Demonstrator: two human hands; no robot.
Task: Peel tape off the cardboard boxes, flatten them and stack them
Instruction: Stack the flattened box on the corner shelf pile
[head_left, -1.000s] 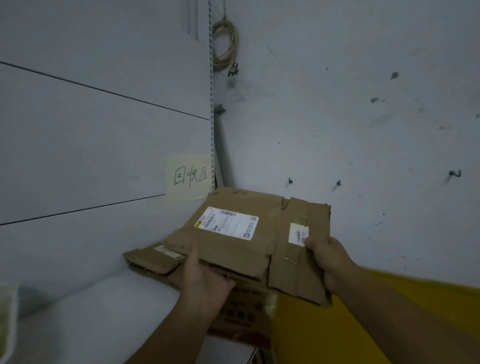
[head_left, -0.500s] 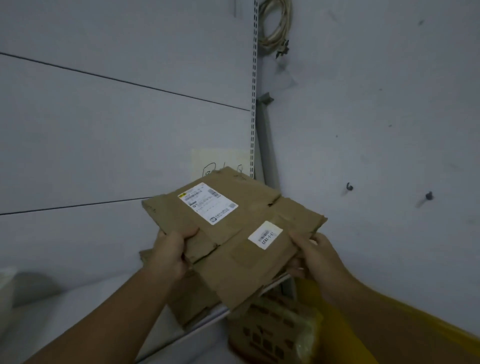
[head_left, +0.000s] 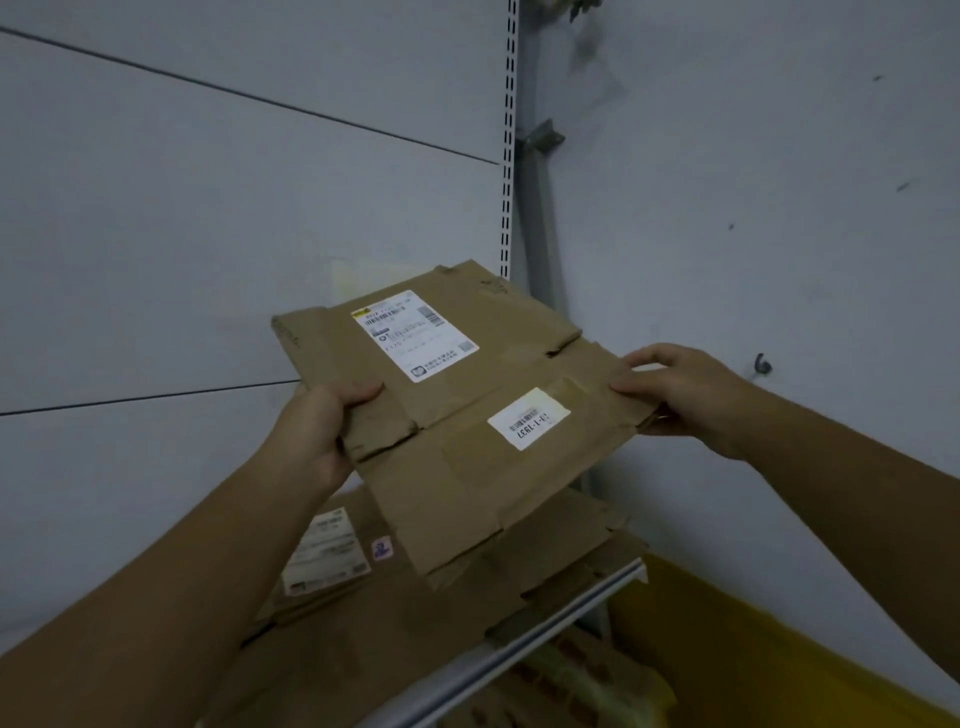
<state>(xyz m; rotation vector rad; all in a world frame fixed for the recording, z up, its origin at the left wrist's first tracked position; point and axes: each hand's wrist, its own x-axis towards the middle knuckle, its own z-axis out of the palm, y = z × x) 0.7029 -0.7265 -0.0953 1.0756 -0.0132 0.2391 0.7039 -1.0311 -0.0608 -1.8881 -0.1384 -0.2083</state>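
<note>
1. Flattened box (head_left: 467, 415) is held up off the shelf between both hands, with its printed face up and tilted towards the near side.
2. Left hand (head_left: 317, 431) grips the box's left edge. The thumb is curled over the top face and the fingers are out of sight under it.
3. Right hand (head_left: 691, 395) pinches the far-right corner. The fingertips are on the top face, and more fingers show below the edge.
4. The box spans the gap between the two grips, and most of the panel hangs on the near side of the line between the hands.
5. Big label (head_left: 414, 335) is on the far panel, just right of the left thumb. Small label (head_left: 529, 417) sits mid-panel, nearer the right hand.
6. A glossy patch of tape (head_left: 462, 457) still lies on the card around and to the left of the small label.
7. Stack (head_left: 415, 623) of flattened boxes lies on the shelf (head_left: 519, 662), directly under the held box. The box's near corner overlaps the stack in view, and I can't tell whether they touch.
8. The top piece of the stack carries its own label (head_left: 324, 551), near the left forearm.
9. Yellow bin (head_left: 779, 670) is at bottom right, below shelf level.
10. Slotted upright (head_left: 508, 156) runs up the wall behind the box. A hook (head_left: 762, 364) sits on the wall just right of the right hand.
</note>
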